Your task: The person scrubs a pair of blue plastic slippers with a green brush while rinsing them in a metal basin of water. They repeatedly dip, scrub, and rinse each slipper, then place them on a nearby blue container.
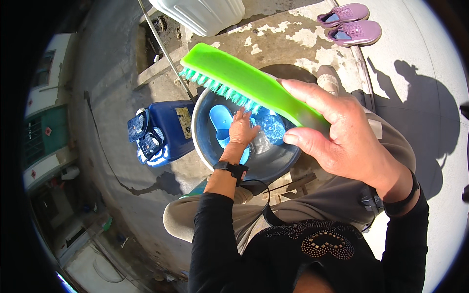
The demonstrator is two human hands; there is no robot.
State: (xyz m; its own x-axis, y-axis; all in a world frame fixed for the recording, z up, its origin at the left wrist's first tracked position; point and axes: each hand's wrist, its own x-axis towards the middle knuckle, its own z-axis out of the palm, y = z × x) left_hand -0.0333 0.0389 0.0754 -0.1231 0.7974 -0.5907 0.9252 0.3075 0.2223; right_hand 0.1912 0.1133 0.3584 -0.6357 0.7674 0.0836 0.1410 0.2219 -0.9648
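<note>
A bright green scrubbing brush with pale green bristles is in my right hand, its handle between thumb and fingers. The brush is held up above a round grey basin, bristles turned down and to the left. My left hand reaches into the basin with its fingers stretched out and thumb apart. Close beside that hand lie a light blue slipper on its left and another blue slipper in water on its right. My left fingertips seem near the slippers; whether they touch one I cannot tell.
Left of the basin, a blue plastic jerrycan carries a pair of dark blue sandals. A white plastic tub stands at the far side, near a thin pole. Pink shoes sit at the far right.
</note>
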